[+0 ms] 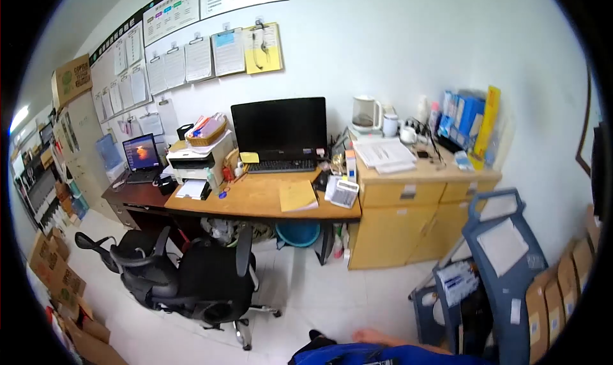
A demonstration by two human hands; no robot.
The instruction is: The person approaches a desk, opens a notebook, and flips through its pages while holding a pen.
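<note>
Biggest thing here is the wood-topped desk [255, 196] along the wall, with a pale wooden cabinet [393, 228] right up beside its right end. Next is the grey-blue cart [504, 256], standing on the floor in front of the cabinet's right side, papers on its upper part. The black office chair [214, 279] is on the floor in front of the desk, kinda angled. On the desk there's a big dark monitor [280, 130], then a white printer [195, 164] to its left with a basket [207, 133] on top. A blue basin [298, 233] sits under the desk. The glass kettle [365, 115] is toward the back of the cabinet top. Right hand [366, 335] is low in the view by the blue clothing [383, 354], between chair and cart and apart from both; too blurry to tell its grip. Left hand's out of view, so can't tell its grip either. Smallest: a calculator [345, 193] near the desk's right end.
</note>
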